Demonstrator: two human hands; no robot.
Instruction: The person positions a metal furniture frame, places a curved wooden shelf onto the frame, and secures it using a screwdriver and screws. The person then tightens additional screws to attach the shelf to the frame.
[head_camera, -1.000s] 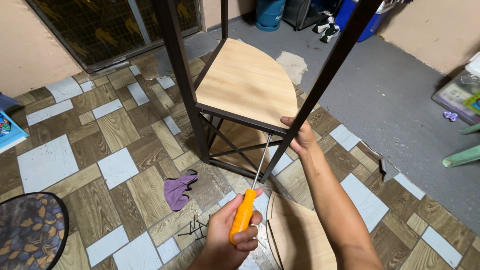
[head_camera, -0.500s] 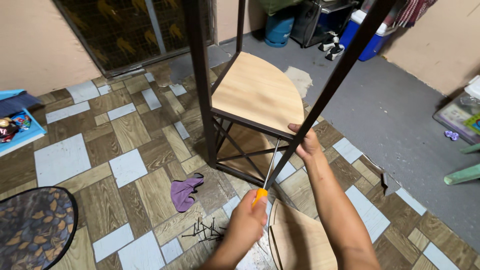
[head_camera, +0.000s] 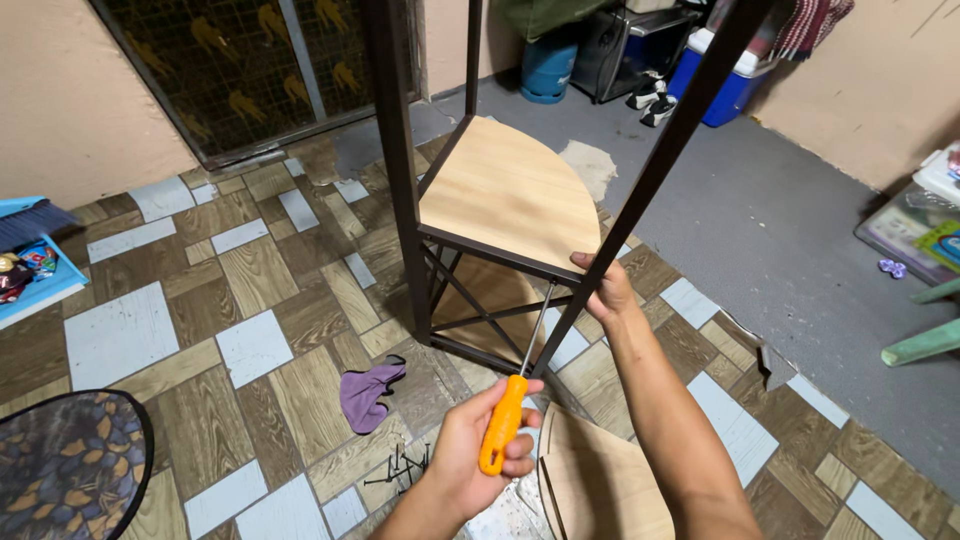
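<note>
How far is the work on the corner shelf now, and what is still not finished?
Done: one wooden shelf sits in the dark metal frame. In hand: the left hand drives an orange screwdriver up under that shelf's front edge, while the right hand grips the frame leg. Left: another board lies loose on the floor, and screws wait beside it.

Even, soft indoor light; faint shadows; sharp; slight wide-angle edge distortion
</note>
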